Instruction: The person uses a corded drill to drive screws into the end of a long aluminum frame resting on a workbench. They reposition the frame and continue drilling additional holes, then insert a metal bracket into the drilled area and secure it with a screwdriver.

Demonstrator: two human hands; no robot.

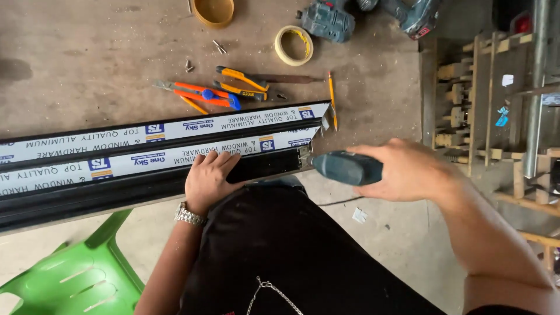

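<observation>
A long black aluminium window profile [146, 175] with white protective film lies across my lap and a green plastic chair [81, 274]. My left hand [210, 178], a metal watch on its wrist, presses flat on the profile near its right end. My right hand [408, 172] grips a dark teal power drill [344, 167], held level, its tip against the mitred end of the profile [306, 156].
On the concrete floor beyond the profile lie orange-handled pliers and snips [216, 92], a pencil [331, 93], loose screws [219, 46], a tape roll [293, 45], a yellow bowl [213, 10] and two more power tools [326, 20]. A wooden rack [484, 93] stands at right.
</observation>
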